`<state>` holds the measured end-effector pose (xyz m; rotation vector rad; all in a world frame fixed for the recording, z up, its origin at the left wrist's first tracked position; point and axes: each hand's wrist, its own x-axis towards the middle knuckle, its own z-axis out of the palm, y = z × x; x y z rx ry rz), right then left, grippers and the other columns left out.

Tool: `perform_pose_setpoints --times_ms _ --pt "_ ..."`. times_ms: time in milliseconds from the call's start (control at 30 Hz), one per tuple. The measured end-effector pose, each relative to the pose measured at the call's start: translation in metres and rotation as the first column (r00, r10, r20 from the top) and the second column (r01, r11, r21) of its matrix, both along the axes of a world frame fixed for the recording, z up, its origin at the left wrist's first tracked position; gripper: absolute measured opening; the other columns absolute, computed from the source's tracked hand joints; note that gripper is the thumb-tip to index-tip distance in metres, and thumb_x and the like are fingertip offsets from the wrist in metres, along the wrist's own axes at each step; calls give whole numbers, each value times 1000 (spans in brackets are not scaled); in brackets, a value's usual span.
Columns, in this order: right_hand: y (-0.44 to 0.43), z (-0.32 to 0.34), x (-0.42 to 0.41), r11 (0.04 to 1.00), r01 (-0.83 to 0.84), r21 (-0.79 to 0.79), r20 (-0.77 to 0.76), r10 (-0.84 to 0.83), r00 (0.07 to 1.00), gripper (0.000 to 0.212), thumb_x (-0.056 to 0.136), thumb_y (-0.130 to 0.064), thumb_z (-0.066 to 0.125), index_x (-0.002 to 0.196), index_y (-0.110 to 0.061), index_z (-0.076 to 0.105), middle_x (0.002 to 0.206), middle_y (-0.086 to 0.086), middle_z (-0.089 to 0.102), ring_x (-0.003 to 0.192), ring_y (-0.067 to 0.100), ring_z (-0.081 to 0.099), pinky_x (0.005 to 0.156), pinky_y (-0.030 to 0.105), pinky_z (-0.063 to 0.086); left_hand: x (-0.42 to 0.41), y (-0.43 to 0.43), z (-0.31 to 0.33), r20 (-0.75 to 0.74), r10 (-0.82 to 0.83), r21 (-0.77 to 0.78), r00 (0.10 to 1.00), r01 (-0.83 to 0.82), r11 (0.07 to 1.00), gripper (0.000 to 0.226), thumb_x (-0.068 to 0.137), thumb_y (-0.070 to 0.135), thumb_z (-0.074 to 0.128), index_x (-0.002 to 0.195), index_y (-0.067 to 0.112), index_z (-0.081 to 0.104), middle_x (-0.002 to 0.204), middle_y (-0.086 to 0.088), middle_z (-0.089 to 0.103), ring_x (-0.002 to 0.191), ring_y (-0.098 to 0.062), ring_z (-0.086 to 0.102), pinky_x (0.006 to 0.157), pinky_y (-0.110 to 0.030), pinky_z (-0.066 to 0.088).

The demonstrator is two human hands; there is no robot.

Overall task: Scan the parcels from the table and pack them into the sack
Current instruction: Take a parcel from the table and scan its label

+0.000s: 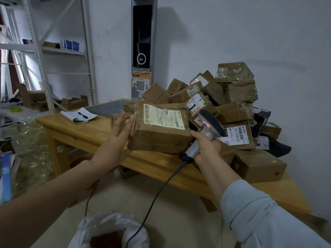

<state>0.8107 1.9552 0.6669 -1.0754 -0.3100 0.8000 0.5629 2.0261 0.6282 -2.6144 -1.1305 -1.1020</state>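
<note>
At the near edge of the wooden tabletop (71, 126), a taped cardboard parcel (161, 138) lies label (163, 117) up against the heap of parcels (232, 97). The left hand (119, 136) presses its left side with straight fingers, grip apart, not wrapped round it. The right hand (206, 145) has its grip clamped on the handle of the corded barcode scanner (209, 124), whose head stands just beside the box's right end. Scanning looks to be the step in hand. Next the scanner must tilt onto the barcode, then the box goes down into the white sack (111, 228) open on the floor below.
</note>
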Motion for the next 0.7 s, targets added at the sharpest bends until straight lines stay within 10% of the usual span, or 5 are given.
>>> perform_pose_setpoints --times_ms 133,233,367,700 --pt "3 -5 0 1000 -2 27 -9 3 1000 33 72 0 79 81 -16 52 87 4 60 89 25 62 85 44 53 8 -10 16 353 -80 -449 932 243 860 96 76 16 68 144 52 12 157 6 20 145 -18 17 109 -37 36" --pt "4 -12 0 999 -18 30 -13 19 1000 32 71 0 79 88 -13 55 88 4 61 82 22 62 86 45 54 16 -21 37 741 115 -600 661 577 554 62 76 28 64 134 44 49 133 2 53 124 -21 49 98 -37 42" --pt "6 -16 -2 998 -61 29 10 60 998 50 70 -1 81 114 -4 58 92 5 63 81 20 62 81 41 54 9 -14 52 657 311 -729 686 475 492 78 55 60 74 122 23 57 118 -7 60 109 -26 57 106 -54 36" --pt "16 -11 -21 976 -217 -18 70 217 974 59 60 -19 90 110 -6 62 106 14 68 92 30 65 87 50 54 -27 -5 53 552 401 -826 731 414 381 115 4 41 93 111 12 62 108 -13 67 102 -29 63 81 -42 55"
